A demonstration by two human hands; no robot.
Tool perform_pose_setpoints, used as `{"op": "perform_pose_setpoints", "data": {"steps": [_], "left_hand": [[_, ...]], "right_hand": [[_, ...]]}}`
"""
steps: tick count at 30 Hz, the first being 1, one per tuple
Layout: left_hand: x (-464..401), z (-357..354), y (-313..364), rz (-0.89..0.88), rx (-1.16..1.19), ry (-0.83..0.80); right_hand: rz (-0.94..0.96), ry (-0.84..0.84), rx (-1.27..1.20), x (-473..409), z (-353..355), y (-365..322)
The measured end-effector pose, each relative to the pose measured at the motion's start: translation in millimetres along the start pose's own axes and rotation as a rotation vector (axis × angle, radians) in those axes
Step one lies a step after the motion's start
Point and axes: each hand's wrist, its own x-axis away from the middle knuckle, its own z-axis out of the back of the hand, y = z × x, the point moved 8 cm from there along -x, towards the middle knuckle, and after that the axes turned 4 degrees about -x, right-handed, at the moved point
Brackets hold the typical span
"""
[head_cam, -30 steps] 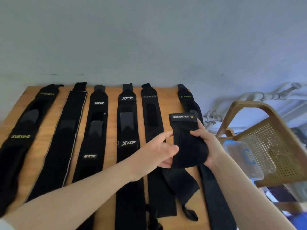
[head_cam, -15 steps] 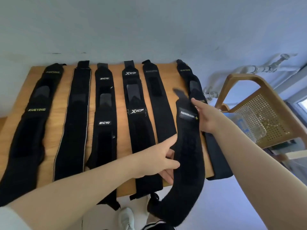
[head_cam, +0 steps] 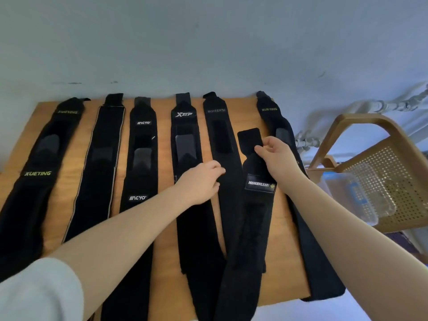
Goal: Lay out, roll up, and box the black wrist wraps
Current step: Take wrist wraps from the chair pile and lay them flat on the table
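On the wooden bench (head_cam: 162, 251) we pinch the top tab of the MANUEKLEAR wrap (head_cam: 256, 205) in our right hand (head_cam: 276, 156), while our left hand (head_cam: 201, 181) rests with relaxed grip on the neighbouring wrap (head_cam: 225, 181)

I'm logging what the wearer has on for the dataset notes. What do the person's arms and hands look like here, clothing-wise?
Both hands are bare: no gloves, rings or watch show on the left hand or the right hand. The forearms are bare too. A light grey-white sleeve covers the left upper arm at the lower left corner; no sleeve shows on the right arm.
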Motion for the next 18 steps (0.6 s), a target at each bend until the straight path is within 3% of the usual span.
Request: {"op": "perform_pose_setpoints", "data": {"steps": [6,9,18], "left_hand": [[-78.5,-17.8,-49.5,0.119,-0.352,-0.167],[-89.5,-30.9,-60.3,0.101,-0.313,-0.219],[-91.9,-28.0,-64.9,0.061,-0.21,-0.111]], "right_hand": [[-0.102,-0.147,0.075,-56.7,-34.3,20.9],[-0.159,-0.204,0.117,-79.9,-60.3,45.0],[-0.128,-0.142,0.241,-120.8,-79.9,56.1]]}}
